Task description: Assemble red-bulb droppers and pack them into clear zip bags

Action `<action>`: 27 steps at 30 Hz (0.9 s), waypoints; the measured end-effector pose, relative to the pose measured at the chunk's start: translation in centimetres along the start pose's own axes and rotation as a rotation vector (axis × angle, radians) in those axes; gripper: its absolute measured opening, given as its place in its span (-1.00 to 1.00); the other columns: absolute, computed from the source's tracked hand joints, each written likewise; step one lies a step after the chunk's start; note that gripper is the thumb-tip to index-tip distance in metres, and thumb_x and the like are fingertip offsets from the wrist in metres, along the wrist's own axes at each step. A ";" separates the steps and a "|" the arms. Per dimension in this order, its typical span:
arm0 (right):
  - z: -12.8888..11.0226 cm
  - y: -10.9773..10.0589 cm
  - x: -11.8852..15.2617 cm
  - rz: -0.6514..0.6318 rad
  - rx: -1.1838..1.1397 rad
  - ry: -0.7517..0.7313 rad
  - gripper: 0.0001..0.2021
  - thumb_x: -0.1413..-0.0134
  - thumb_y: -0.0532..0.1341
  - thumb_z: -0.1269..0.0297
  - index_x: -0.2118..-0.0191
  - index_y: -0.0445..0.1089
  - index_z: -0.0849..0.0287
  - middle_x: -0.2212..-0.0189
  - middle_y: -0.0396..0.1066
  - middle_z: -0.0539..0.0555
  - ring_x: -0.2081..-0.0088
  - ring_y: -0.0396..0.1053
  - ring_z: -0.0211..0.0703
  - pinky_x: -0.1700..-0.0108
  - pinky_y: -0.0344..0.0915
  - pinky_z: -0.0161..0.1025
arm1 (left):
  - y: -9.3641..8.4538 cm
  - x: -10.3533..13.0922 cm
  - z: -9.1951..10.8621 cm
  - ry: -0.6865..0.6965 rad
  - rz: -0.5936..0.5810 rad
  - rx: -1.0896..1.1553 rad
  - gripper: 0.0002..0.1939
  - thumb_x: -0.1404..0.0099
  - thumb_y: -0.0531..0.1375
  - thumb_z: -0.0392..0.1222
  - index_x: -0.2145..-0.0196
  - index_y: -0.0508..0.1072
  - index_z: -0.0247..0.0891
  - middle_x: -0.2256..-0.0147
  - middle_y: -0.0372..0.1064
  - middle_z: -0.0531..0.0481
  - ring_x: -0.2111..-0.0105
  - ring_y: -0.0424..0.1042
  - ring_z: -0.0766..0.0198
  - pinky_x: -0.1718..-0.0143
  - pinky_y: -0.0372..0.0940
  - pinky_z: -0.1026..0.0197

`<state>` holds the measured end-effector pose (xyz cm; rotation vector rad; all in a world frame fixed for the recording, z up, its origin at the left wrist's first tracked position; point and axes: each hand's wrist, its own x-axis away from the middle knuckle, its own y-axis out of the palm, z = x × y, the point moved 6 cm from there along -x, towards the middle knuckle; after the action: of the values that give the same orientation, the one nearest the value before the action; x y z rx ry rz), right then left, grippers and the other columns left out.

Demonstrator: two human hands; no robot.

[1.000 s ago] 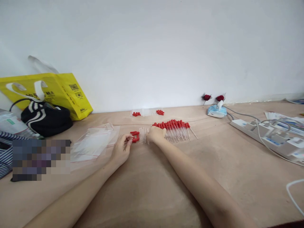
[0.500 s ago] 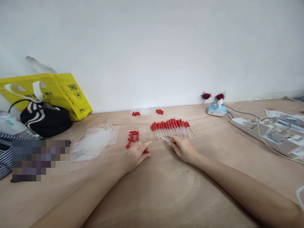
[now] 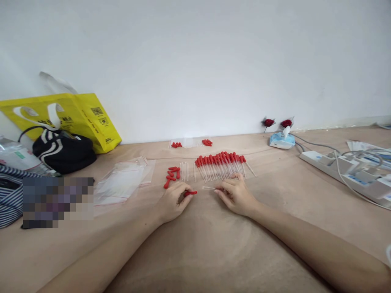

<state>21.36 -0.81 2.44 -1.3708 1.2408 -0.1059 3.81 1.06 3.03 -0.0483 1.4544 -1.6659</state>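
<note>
On tan tabletop (image 3: 195,256), red-capped tubes (image 3: 218,159) in long row; bare tubes (image 3: 184,171), loose bulbs (image 3: 178,174) not yet joined; red bulb (image 3: 192,193) pinched in left hand (image 3: 171,204), clear tube (image 3: 208,188) in right hand (image 3: 238,197).

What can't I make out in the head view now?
Head view: one end of the clear tube, hidden by the right hand.
Head view: part of the red bulb, hidden by the left hand.
Head view: the striped fabric, cut off by the left edge.
Head view: the pixelated item, masked.
</note>
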 end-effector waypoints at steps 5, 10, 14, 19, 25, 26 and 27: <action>-1.0 0.4 0.0 0.013 -0.072 -0.013 -0.81 -0.12 0.01 0.33 0.36 0.34 0.20 0.60 0.36 -0.05 0.57 0.22 -0.34 0.10 -0.08 -0.14 | 0.0 0.2 0.3 -0.051 0.027 -0.019 -0.92 -0.19 0.09 -0.27 0.32 0.34 -0.28 0.40 0.39 0.00 0.40 0.35 0.28 0.32 0.25 0.20; -1.6 1.0 -0.1 0.012 -0.100 -0.037 -0.81 -0.13 0.01 0.33 0.34 0.35 0.22 0.59 0.37 -0.02 0.55 0.24 -0.33 0.13 -0.04 -0.17 | 0.0 0.3 0.4 0.001 0.056 0.038 -0.80 -0.24 0.05 -0.29 0.18 0.36 -0.26 0.31 0.38 -0.02 0.31 0.36 0.29 0.26 0.28 0.24; -2.0 1.2 -0.1 0.027 -0.133 -0.037 -0.82 -0.12 0.01 0.34 0.34 0.34 0.21 0.58 0.38 -0.02 0.56 0.23 -0.34 0.15 -0.01 -0.20 | -0.1 0.3 0.2 -0.018 0.090 0.061 -0.77 -0.25 0.03 -0.30 0.16 0.38 -0.24 0.34 0.33 -0.02 0.35 0.35 0.32 0.33 0.29 0.27; -1.9 0.9 -0.1 0.074 -0.142 0.015 -0.85 -0.11 0.03 0.35 0.36 0.33 0.20 0.59 0.37 -0.05 0.59 0.19 -0.36 0.16 0.00 -0.20 | -0.1 0.3 0.2 -0.054 0.091 0.057 -0.78 -0.24 0.04 -0.32 0.17 0.39 -0.25 0.35 0.30 -0.02 0.35 0.33 0.32 0.31 0.28 0.27; -2.3 1.3 -0.1 -0.001 -0.160 -0.032 -0.85 -0.12 0.02 0.34 0.35 0.32 0.20 0.56 0.38 -0.03 0.55 0.23 -0.34 0.16 0.02 -0.21 | -0.2 0.3 0.2 -0.066 0.098 0.088 -0.81 -0.24 0.04 -0.29 0.22 0.41 -0.26 0.34 0.38 -0.03 0.34 0.37 0.31 0.31 0.29 0.26; -2.4 1.4 -0.1 -0.008 -0.168 -0.040 -0.85 -0.12 0.02 0.34 0.35 0.32 0.19 0.55 0.38 -0.03 0.55 0.23 -0.33 0.17 0.03 -0.22 | -0.2 0.3 0.2 -0.071 0.101 0.090 -0.82 -0.25 0.04 -0.28 0.24 0.41 -0.27 0.36 0.40 -0.02 0.35 0.38 0.31 0.32 0.29 0.26; -2.4 1.5 -0.1 -0.006 -0.173 -0.040 -0.85 -0.12 0.02 0.34 0.35 0.32 0.19 0.55 0.38 -0.03 0.55 0.24 -0.33 0.18 0.04 -0.22 | -0.3 0.2 0.2 -0.073 0.107 0.091 -0.82 -0.25 0.04 -0.28 0.25 0.42 -0.27 0.37 0.41 -0.02 0.36 0.39 0.30 0.32 0.30 0.26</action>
<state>18.81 -1.87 2.04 -1.5185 1.2343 0.0250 3.63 0.73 3.19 0.0188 1.3035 -1.6244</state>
